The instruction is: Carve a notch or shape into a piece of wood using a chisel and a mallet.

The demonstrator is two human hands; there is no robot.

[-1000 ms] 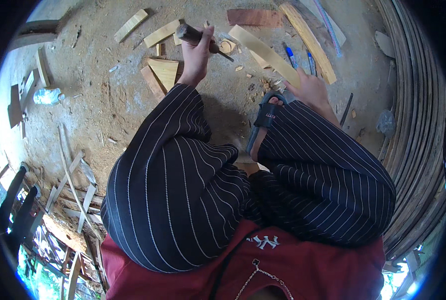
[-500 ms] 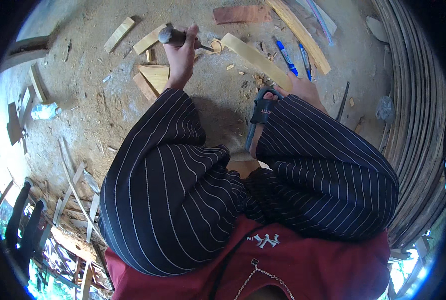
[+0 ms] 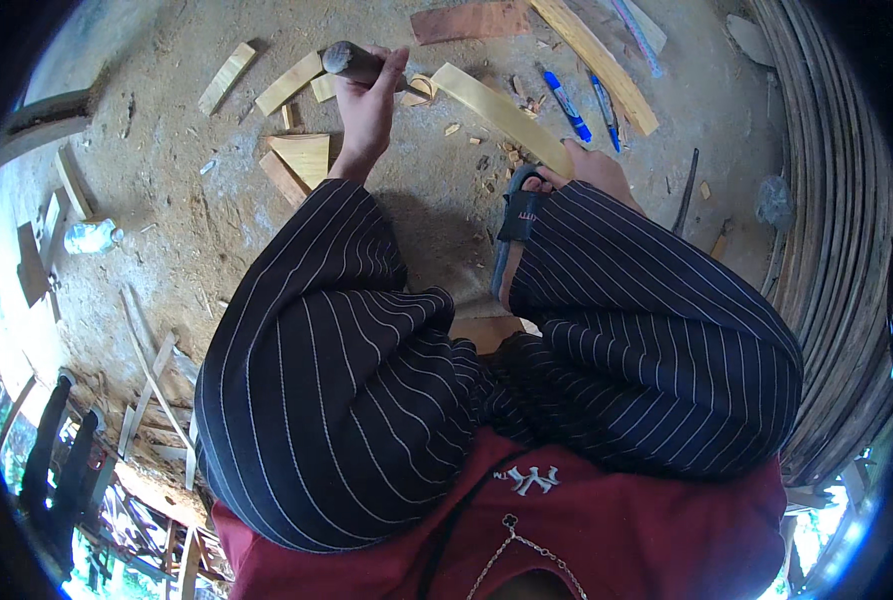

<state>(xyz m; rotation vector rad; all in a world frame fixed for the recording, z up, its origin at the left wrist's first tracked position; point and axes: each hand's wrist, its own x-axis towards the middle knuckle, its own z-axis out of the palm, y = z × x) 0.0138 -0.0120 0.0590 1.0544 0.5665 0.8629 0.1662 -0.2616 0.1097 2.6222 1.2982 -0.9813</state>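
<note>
My left hand (image 3: pixel 366 115) is closed around a chisel-like tool with a dark, rounded handle (image 3: pixel 348 60). Its thin shaft points rightward toward a small pale piece with a curved cut (image 3: pixel 421 90), near the upper end of a long pale wooden strip (image 3: pixel 491 110); contact is unclear. My right hand (image 3: pixel 591 175) grips that strip's lower end beside my sandaled foot (image 3: pixel 521 215). Just right of the strip lie two blue pens or markers (image 3: pixel 566 105). Wood chips (image 3: pixel 514 157) are scattered below it.
Wood offcuts (image 3: pixel 296 160) lie left of my left hand and a reddish board (image 3: pixel 471 22) above. A long plank (image 3: pixel 596 65) lies upper right, a plastic bottle (image 3: pixel 91 236) far left. Stacked long boards (image 3: pixel 816 200) line the right side; loose slats (image 3: pixel 151 370) lie lower left.
The strip's upper end has dropped slightly toward me, closer to the tool's tip. Both hands keep their holds. The whole view has shifted a little.
</note>
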